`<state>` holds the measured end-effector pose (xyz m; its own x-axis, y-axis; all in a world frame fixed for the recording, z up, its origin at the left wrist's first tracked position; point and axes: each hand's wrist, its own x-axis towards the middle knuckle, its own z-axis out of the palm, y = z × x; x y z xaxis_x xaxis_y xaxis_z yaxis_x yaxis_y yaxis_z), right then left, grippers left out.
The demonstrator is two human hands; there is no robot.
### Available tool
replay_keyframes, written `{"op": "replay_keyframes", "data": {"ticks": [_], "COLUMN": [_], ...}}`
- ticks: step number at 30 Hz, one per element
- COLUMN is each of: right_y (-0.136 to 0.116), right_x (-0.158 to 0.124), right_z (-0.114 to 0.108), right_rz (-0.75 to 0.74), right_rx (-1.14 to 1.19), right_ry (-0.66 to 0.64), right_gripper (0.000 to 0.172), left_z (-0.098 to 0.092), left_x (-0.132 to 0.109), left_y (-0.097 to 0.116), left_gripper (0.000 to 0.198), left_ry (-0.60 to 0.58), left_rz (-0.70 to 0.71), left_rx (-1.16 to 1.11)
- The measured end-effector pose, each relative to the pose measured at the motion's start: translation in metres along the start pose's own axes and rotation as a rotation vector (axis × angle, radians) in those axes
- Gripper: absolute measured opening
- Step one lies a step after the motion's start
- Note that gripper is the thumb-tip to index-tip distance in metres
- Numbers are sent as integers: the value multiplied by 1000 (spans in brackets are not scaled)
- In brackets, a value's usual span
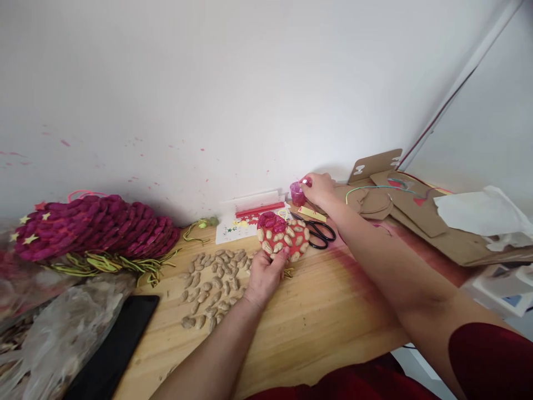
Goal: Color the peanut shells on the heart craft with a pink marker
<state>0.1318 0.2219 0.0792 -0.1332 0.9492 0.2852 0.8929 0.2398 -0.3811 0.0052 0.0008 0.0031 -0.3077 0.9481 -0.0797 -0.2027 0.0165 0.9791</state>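
My left hand grips a red round piece by its lower edge, thumb on top. Unpainted peanuts cover most of its face, and those at the upper left are magenta. At the back, my right hand is closed in a pinch at the rim of a small pink cup; what the fingers hold is too small to make out. Black-handled scissors lie just right of the round piece. Loose peanuts are spread on the wooden table to the left.
A row of magenta peanut-covered pieces with stars and green yarn leans at the left. Before it lie a plastic bag and a black flat device. White paper with small stars sits behind; cardboard pieces lie at right.
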Motion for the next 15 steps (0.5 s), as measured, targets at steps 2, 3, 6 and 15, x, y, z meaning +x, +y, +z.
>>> {"op": "replay_keyframes", "data": {"ticks": [2, 3, 6, 15], "right_y": [1, 1, 2, -4], "right_x": [2, 3, 4, -6], "right_z": [3, 4, 5, -9], "right_rz": [-16, -27, -59, -59], "right_rx": [-9, -12, -16, 26], "right_ry": [-5, -8, -17, 42], "right_gripper": [33, 33, 31, 30], "left_z": [0, 0, 0, 1], "left_x": [1, 2, 2, 0], "left_y": [-2, -3, -5, 2], "left_gripper": [59, 60, 61, 67], "left_ry": [-44, -62, -64, -58], "left_rz": [30, 43, 34, 29], "left_rx": [28, 39, 34, 26]}}
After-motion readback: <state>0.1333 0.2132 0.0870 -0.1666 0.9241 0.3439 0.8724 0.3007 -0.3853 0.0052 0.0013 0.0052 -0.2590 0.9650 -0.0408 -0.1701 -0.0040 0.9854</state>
